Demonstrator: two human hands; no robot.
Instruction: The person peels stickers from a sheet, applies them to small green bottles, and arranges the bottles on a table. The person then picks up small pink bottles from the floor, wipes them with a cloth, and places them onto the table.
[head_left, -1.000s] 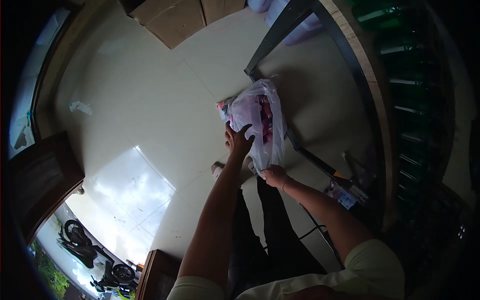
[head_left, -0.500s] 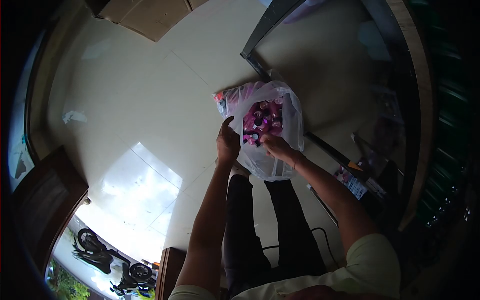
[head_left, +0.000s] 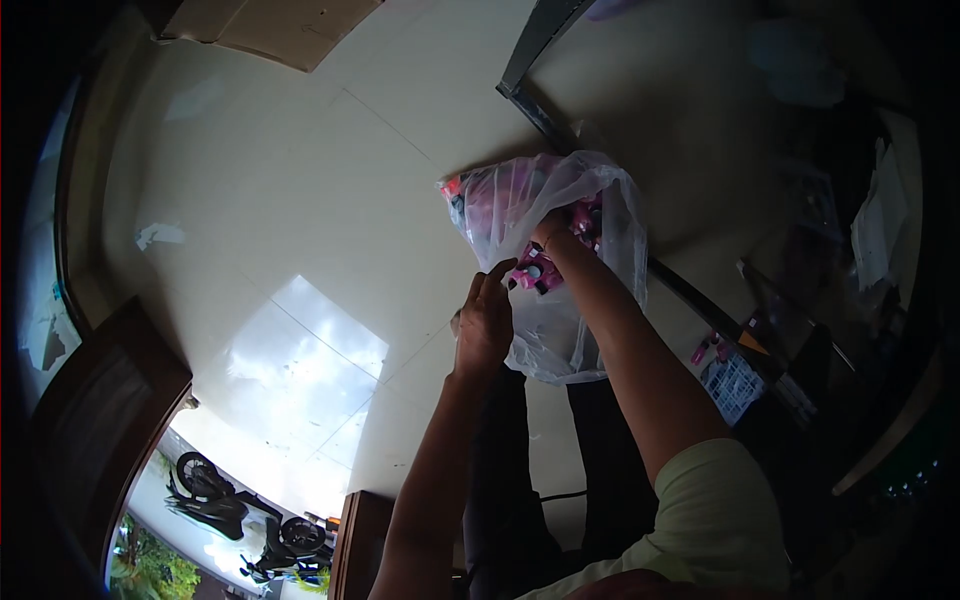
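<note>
A clear plastic bag (head_left: 625, 240) stands open on the floor by my feet, with several small pink and dark items (head_left: 535, 272) inside. My right hand (head_left: 551, 228) reaches into the bag's mouth; its fingers are hidden among the items and the plastic. At the bag's near left edge is my left hand (head_left: 487, 318), thumb and forefinger closed at the rim; what they pinch is too small to make out. More pink and red items show through the bag's far left side.
Dark metal legs (head_left: 540, 115) stand beyond and right of the bag. A cardboard box (head_left: 270, 30) lies at the top left, a blue-white basket (head_left: 733, 388) at the right. Motorbikes (head_left: 215, 510) show through the doorway at the lower left.
My right hand has moved away from me, deeper into the bag, and its fingers have gone out of sight. The view has shifted, so the bag appears slightly farther right.
</note>
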